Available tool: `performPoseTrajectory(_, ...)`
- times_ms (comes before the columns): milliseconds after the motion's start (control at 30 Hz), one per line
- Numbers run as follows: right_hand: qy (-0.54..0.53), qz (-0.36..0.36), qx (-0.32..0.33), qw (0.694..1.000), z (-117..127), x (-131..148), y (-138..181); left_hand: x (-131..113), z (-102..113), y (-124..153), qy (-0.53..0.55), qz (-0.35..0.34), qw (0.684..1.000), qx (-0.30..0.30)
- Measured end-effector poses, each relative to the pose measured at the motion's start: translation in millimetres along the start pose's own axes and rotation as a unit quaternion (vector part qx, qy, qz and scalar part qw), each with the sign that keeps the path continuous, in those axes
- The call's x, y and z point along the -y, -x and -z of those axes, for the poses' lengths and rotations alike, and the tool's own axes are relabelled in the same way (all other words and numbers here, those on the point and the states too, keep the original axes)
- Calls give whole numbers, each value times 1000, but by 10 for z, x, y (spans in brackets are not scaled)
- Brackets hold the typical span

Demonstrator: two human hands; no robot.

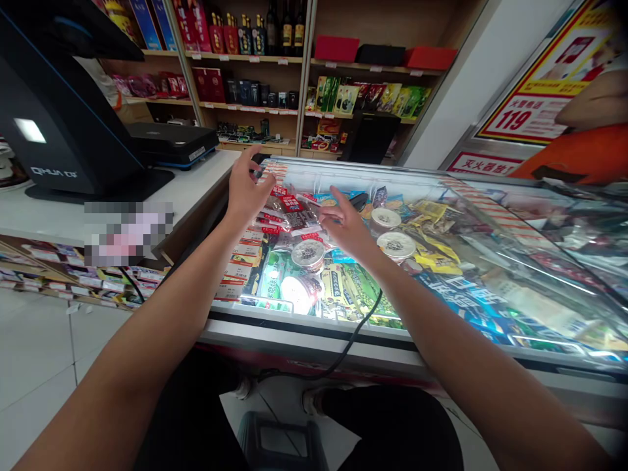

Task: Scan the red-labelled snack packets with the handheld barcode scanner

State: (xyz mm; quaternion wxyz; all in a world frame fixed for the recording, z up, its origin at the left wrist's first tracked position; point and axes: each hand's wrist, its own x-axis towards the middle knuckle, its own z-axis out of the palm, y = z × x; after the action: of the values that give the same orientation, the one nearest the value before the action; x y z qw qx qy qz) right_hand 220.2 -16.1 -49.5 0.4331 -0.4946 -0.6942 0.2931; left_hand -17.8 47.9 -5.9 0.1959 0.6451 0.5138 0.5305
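Left hand (245,190) spread wide and empty at 10 o'clock of the red packets (284,206) in the chest freezer (294,330), right hand (346,226) flat, empty, at 3 o'clock; judgement: pinch one packet by its edge, clear of the round tub (308,252) at 5 o'clock.

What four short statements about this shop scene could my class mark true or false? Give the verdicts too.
1. The left hand and right hand are both open and hold nothing. True.
2. The right hand grips a bottle. False: it hovers open over the round tubs in the freezer.
3. A black monitor stands on the white counter. True.
4. The shelves behind are bare. False: they carry bottles and boxes.
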Motion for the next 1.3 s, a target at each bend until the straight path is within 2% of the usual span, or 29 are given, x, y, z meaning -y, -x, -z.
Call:
performPoseTrajectory(67,1,26,-53,998,103,109,6,-206,33,85,116,12,992,51)
performPoseTrajectory(167,-34,75,-119,990,276,336,34,-498,102,199,207,46,974,78)
performPoseTrajectory(300,-149,138,-151,967,416,553,83,-609,100,289,260,60,958,104)
performPoseTrajectory(433,-201,73,-106,971,382,402,44,-432,-60,356,260,47,959,106)
performPoseTrajectory(500,-193,26,-87,977,343,243,-12,-340,-152,375,254,49,959,118)
performPoseTrajectory(600,-167,-7,-92,982,319,100,-89,-300,-228,380,257,58,956,126)
performPoseTrajectory(700,-159,-16,-114,981,395,165,-98,-362,-172,353,303,34,942,139)
performPoseTrajectory(767,-194,-17,-98,976,522,280,-54,-412,-59,318,354,31,918,177)
performPoseTrajectory(833,-256,-10,-52,965,689,391,17,-443,77,280,389,77,895,202)
performPoseTrajectory(933,-354,3,18,935,892,459,103,-438,202,244,404,172,884,159)
performPoseTrajectory(1000,-404,-13,48,913,915,423,108,-403,181,244,403,208,880,137)
performPoseTrajectory(1067,-418,-46,66,905,842,345,75,-355,91,261,405,228,873,147)
performPoseTrajectory(1200,-350,-78,69,931,636,212,-13,-286,-89,320,427,234,853,184)
performPoseTrajectory(1300,-294,-64,44,953,613,212,-44,-303,-102,338,414,237,859,183)
